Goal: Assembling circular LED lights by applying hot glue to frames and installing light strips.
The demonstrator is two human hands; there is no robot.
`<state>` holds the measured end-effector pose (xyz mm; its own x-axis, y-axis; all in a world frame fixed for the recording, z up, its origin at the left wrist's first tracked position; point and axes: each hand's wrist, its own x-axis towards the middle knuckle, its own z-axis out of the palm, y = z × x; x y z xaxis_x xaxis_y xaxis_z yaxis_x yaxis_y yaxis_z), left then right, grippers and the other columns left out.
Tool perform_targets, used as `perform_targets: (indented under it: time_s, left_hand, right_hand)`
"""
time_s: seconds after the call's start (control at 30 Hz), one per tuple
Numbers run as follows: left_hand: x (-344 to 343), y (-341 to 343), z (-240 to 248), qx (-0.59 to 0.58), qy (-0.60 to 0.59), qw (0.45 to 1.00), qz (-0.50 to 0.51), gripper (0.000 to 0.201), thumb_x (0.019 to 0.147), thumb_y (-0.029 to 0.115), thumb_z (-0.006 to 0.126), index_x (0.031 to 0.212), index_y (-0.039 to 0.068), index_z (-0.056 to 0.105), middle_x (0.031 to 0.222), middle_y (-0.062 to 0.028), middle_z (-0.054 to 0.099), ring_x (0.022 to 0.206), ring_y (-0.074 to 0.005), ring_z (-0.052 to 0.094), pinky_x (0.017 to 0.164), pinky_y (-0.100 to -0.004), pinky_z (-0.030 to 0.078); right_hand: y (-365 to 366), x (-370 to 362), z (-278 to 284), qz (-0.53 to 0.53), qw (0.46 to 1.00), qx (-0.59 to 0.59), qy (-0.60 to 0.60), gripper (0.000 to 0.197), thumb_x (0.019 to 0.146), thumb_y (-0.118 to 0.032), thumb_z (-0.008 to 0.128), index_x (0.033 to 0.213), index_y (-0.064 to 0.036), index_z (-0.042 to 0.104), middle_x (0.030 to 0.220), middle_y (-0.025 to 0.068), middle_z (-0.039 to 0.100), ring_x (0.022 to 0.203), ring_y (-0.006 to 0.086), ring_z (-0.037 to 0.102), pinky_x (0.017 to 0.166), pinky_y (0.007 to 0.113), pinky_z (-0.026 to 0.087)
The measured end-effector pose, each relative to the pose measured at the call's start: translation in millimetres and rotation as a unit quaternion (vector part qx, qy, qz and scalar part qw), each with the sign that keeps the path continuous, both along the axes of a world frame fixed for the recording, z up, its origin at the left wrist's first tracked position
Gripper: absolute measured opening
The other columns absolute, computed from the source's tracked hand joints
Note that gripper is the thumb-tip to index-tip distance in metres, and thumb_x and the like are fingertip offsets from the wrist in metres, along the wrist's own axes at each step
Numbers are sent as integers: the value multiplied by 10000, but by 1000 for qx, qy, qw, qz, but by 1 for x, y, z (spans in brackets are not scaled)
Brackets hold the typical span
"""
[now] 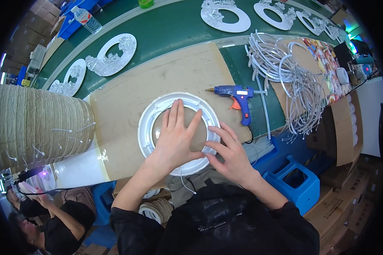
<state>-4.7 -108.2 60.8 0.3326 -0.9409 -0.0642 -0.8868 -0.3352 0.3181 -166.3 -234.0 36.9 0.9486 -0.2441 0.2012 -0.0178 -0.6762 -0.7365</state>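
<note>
A brown sheet point(157, 70) on the bench point(237, 59) carried a white ring point(146, 131) by the near edge. Tubes point(291, 76) crowded the right end.

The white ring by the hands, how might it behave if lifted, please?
The white ring is probably stiff, given its even round outline. It may feel light, being open in the middle. The thin wire curving from its near edge may dangle.

The left hand point(173, 138) and the right hand point(230, 155) hid some parts of the white ring point(145, 127). The green object point(146, 3) was cut by the upper edge, the stack of beige rings point(44, 127) by the left one. The farthest clear pieces point(333, 32) were too small to distinguish.
</note>
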Motion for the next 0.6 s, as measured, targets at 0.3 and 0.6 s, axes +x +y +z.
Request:
perform_targets:
  time_s: [0.3, 0.6]
  left_hand:
    - [0, -1, -1, -8, 15, 1000, 0, 1012, 624, 437, 844, 1464, 114, 380, 1448, -423, 236, 1410, -524, 188, 1111, -554, 249]
    - [-2, -3, 0, -5, 11, 1000, 4, 998, 620, 404, 848, 1462, 126, 389, 1447, -419, 234, 1407, -525, 190, 1104, -567, 258]
  right_hand:
    - [-1, 0, 1, 1, 1000, 1, 3, 287, 760, -81, 732, 1036, -43, 664, 1338, 146, 512, 1314, 419, 408, 1038, 471, 402]
    - [-1, 0, 1, 1, 1000, 2, 4, 284, 761, -79, 735, 1033, -43, 664, 1334, 148, 512, 1312, 418, 411, 1036, 470, 404]
